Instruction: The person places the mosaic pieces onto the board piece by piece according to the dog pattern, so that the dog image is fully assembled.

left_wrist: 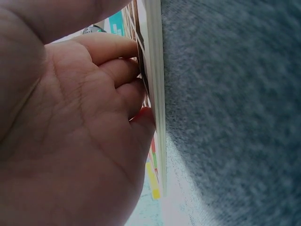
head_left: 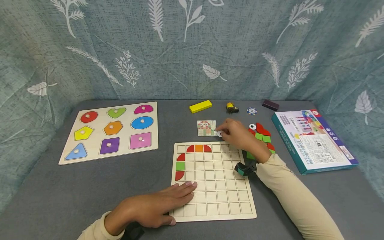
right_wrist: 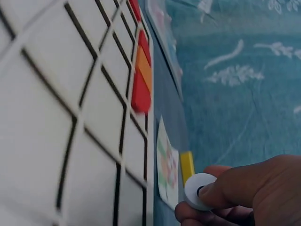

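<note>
My left hand [head_left: 160,204] rests with straight fingers on the near left part of a wooden grid board [head_left: 222,196]. Red quarter-round tiles [head_left: 181,157], an orange square tile [head_left: 199,148] and a green square tile [head_left: 180,166] lie in cells along its far and left sides. Between thumb and fingers, my right hand [head_left: 237,134] pinches a white round eye piece [right_wrist: 197,189] with a dark centre. That hand is beyond the board's far right corner, beside a small printed pattern card [head_left: 206,128]. The left wrist view shows the palm against the board's edge.
Right of my right hand lies a pile of red and green tiles [head_left: 266,138] with another eye piece [head_left: 252,126]. A boxed set [head_left: 318,143] lies far right; a shape puzzle [head_left: 126,148] lies left. Along the back are a yellow block [head_left: 200,106], toy vehicle [head_left: 231,108], chip [head_left: 252,111] and dark block [head_left: 270,105].
</note>
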`<move>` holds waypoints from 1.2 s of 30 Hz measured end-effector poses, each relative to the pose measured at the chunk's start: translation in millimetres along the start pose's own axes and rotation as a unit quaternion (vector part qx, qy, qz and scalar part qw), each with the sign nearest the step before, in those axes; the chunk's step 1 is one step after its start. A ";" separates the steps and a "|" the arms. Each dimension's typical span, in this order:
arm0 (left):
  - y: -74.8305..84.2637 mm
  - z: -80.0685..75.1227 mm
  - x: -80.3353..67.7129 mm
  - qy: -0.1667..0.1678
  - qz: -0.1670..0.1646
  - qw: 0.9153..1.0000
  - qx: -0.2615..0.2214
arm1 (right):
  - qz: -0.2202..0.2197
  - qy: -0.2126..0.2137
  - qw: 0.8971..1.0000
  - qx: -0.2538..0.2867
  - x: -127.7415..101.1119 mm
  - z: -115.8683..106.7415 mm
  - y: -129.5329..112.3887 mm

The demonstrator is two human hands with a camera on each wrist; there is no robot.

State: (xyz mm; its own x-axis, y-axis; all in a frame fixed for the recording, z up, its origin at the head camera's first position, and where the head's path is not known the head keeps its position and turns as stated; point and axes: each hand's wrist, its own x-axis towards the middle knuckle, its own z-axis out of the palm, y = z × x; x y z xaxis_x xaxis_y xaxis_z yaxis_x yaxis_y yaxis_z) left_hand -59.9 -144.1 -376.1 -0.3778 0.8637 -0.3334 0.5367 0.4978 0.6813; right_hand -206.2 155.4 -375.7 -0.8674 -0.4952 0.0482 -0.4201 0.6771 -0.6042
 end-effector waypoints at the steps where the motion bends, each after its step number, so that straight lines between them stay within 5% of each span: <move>1: -0.1 0.0 0.1 -0.001 -0.001 1.000 0.000 | -0.005 0.000 1.000 0.000 1.0 2.5 -2.8; 9: 0.7 -1.5 -0.2 -0.001 -0.001 1.000 -0.004 | -0.058 -0.007 0.998 0.020 9.2 18.8 -16.7; 36: -1.2 -0.3 -0.8 0.004 0.017 1.000 0.011 | -0.130 -0.099 0.985 0.050 17.6 48.7 -51.6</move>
State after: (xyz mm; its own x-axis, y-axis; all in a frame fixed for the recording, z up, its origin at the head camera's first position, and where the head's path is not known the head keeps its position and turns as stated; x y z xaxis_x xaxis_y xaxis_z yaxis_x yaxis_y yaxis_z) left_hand -60.5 -145.4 -376.4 -0.3656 0.8792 -0.3056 0.5659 0.4706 0.6770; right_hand -186.8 85.3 -382.4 -0.6609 -0.7481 0.0604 -0.5836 0.4616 -0.6681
